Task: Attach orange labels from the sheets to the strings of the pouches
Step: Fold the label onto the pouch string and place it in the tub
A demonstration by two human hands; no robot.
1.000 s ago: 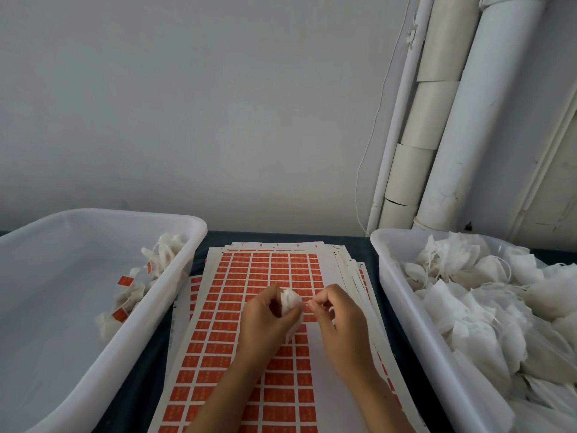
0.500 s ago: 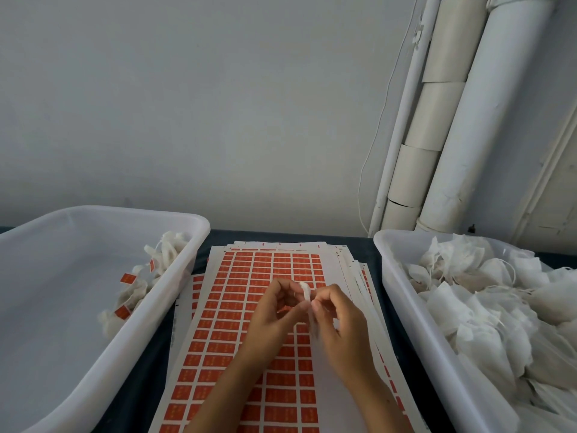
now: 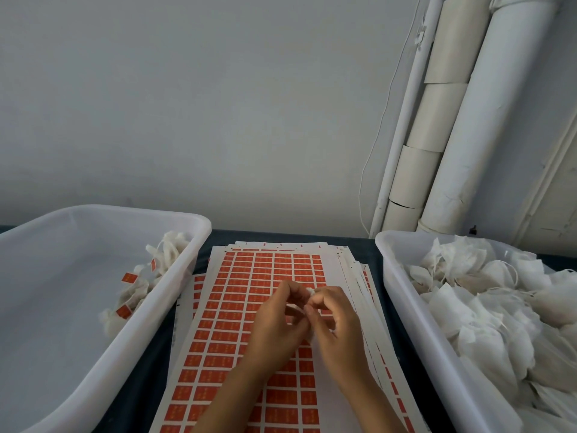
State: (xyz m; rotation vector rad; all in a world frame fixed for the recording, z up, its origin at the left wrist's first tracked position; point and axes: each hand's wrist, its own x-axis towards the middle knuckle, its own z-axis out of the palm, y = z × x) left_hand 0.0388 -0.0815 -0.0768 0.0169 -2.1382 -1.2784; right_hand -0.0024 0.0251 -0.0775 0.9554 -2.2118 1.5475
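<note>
Your left hand (image 3: 278,326) and right hand (image 3: 335,320) pinch one pouch (image 3: 310,291) above the sheets (image 3: 249,307). Next, probably: free its string, then peel a label.

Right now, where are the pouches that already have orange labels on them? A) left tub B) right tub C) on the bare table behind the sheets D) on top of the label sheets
A: the pouches with orange labels lie along the right wall of the left tub, while the right tub holds a pile of white pouches with no orange visible.
</note>
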